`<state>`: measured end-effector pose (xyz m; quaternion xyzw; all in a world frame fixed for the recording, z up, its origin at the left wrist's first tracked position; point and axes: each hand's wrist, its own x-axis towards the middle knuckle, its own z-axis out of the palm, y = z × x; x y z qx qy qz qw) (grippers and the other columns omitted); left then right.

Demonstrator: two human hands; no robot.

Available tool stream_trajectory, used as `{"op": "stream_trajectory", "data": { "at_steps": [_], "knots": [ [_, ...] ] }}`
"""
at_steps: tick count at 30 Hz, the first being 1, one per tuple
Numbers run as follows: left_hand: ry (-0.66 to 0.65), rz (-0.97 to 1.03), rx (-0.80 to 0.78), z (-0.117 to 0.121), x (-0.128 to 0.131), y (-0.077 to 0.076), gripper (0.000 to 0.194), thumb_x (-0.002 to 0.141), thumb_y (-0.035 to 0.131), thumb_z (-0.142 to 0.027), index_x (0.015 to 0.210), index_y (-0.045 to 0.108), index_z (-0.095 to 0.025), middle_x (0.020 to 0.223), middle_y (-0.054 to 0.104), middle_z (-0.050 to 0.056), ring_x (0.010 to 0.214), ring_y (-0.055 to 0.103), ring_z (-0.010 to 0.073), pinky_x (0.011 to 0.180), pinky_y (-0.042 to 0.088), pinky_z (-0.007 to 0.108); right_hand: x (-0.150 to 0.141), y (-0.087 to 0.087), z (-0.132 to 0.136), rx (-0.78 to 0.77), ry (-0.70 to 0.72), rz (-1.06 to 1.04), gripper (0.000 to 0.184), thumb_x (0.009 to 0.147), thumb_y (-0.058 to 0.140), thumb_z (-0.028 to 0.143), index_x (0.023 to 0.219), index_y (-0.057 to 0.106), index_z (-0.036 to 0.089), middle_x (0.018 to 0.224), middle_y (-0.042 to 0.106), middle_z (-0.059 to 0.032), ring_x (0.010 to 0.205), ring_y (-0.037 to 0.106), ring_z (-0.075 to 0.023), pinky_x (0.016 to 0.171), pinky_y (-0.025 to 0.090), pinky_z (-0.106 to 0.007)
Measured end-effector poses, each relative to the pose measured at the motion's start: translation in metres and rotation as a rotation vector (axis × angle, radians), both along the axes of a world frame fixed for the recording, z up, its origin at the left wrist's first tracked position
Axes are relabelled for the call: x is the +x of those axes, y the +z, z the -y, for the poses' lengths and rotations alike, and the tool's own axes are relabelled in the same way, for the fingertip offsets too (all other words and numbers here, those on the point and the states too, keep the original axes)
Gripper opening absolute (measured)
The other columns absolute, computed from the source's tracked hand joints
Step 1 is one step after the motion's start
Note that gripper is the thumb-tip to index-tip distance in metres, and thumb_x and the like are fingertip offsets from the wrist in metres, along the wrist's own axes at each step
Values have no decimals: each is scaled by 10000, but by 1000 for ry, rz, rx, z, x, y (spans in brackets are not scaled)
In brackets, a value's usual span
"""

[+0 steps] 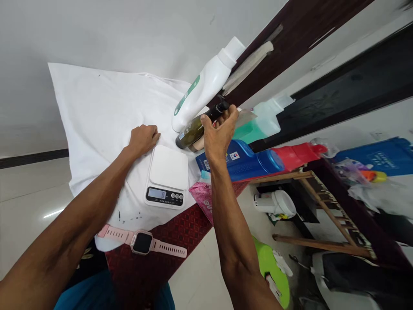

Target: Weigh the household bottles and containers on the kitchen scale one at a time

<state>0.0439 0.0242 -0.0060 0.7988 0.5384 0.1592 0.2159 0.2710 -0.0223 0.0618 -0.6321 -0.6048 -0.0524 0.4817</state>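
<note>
My left hand point(144, 138) rests on the white cloth point(97, 107) with its fingers curled in and nothing visible in them. Just below it lies a white digital kitchen scale point(168, 170), its platform bare and its display lit. My right hand point(221, 133) is curled at the upper part of a dark green pump bottle point(192, 131) with a black top, thumb against its side. Part of a beige container point(197, 144) shows beside that bottle, mostly hidden by my hand. A large white bottle point(203, 86) with a green label stands right behind the pump bottle.
A blue jug point(240, 161), a clear bottle of green liquid point(258, 125) and a pink packet point(203, 196) crowd the right side. A pink-strapped smartwatch point(142, 242) lies at the near edge. A wall is behind; a lime-green stool point(274, 271) stands on the floor.
</note>
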Motion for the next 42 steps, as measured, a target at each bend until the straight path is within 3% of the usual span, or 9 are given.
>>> {"op": "stream_trajectory", "data": {
  "at_steps": [2, 6, 14, 20, 22, 24, 28, 34, 42],
  "knots": [
    [-1, 2, -1, 0, 0, 1, 317, 1031, 469, -364, 1068, 740, -203, 1021, 769, 119, 973, 668, 305, 825, 439, 397, 2, 2, 16, 39, -4, 16, 825, 950, 655, 509, 1644, 242, 338, 1689, 410, -163, 1556, 485, -337, 1242, 429, -656],
    [-9, -1, -5, 0, -1, 1, 313, 1029, 471, -365, 1080, 738, -211, 1049, 767, 126, 1005, 669, 318, 829, 437, 399, 0, 12, 47, 34, 87, 91, 664, 985, 630, 498, 1589, 414, 326, 1622, 502, -128, 1519, 528, -331, 1233, 455, -652],
    [18, 17, 1, 3, -4, 4, 314, 1029, 482, -384, 1101, 739, -219, 1045, 764, 126, 1019, 677, 328, 867, 457, 409, -13, 34, 59, -62, 85, 130, 635, 1015, 623, 531, 1553, 477, 227, 1546, 588, -176, 1420, 619, -304, 1181, 546, -576],
    [6, 14, 10, 1, -3, 3, 326, 1024, 483, -380, 1102, 743, -200, 1058, 757, 141, 1010, 668, 332, 862, 454, 419, -24, 62, 169, -115, -103, 320, 468, 1008, 668, 544, 1401, 649, 291, 1404, 703, -110, 1296, 688, -310, 1069, 607, -560],
    [1, 14, 10, 1, -1, 2, 326, 1022, 482, -378, 1097, 743, -198, 1053, 756, 138, 1008, 664, 331, 868, 454, 422, -13, 55, 214, -310, -169, 345, 493, 966, 701, 621, 1304, 706, 263, 1260, 766, -111, 1160, 736, -318, 1042, 602, -569],
    [1, 11, 1, 1, 0, 2, 325, 1018, 484, -376, 1093, 744, -196, 1050, 754, 136, 1009, 661, 332, 877, 458, 428, 2, 37, 247, -546, -198, 326, 693, 876, 716, 765, 1312, 704, 227, 1263, 768, -153, 1168, 727, -359, 1027, 594, -578],
    [11, 12, 4, 2, 0, 2, 323, 1006, 486, -361, 1089, 747, -189, 1051, 751, 134, 1018, 655, 334, 896, 466, 439, 22, -10, 266, -713, -373, 262, 1133, 676, 739, 912, 1484, 575, 135, 1454, 658, -266, 1339, 614, -469, 1085, 516, -662],
    [31, 79, 21, 4, -2, -1, 295, 980, 506, -353, 1060, 750, -209, 1017, 744, 123, 996, 639, 318, 906, 465, 445, 21, -34, 263, -563, -453, -1, 948, 588, 854, 816, 1286, 636, 211, 1252, 741, -153, 1119, 687, -360, 958, 574, -525],
    [16, 92, 25, 2, 0, -3, 267, 973, 504, -331, 994, 737, -202, 947, 717, 106, 919, 604, 289, 866, 442, 427, -9, -6, 274, -224, -433, 38, 750, 619, 922, 700, 1111, 673, 192, 1008, 702, -74, 870, 663, -266, 734, 573, -422]
  ]
}}
